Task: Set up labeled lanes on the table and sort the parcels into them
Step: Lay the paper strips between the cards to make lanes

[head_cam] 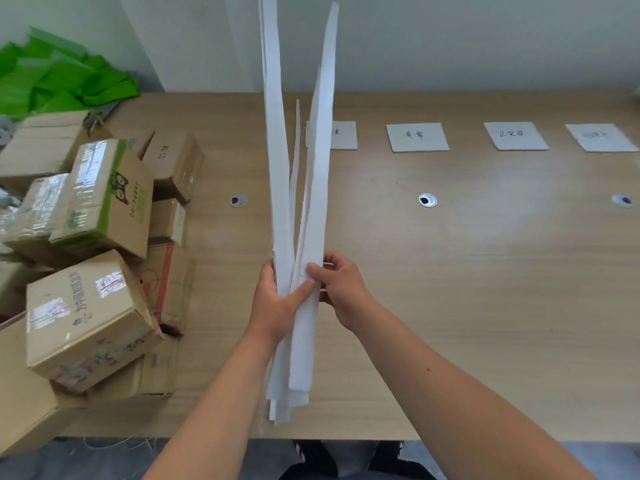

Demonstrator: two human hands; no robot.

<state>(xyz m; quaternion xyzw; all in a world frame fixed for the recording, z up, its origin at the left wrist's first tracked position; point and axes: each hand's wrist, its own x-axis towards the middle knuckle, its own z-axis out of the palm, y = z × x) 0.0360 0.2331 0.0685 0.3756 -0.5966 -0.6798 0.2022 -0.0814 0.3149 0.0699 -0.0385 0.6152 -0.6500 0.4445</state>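
Observation:
I hold a bundle of long white strips (277, 150) upright over the wooden table (450, 271), near its front edge. My left hand (277, 303) grips the bundle from the left. My right hand (341, 282) pinches one wide strip (318, 202) at the bundle's right side. Several square label cards lie in a row near the far edge: one (344, 135) partly hidden behind the strips, a second (417, 136), a third (515, 135), and another (601, 136) at the right. Cardboard parcels (90, 306) are piled at the table's left end.
Green bags (59, 77) are heaped at the far left corner behind the parcels. Three round cable grommets (427, 200) sit in a line across the table's middle. A white wall runs behind the table. The floor shows below the front edge.

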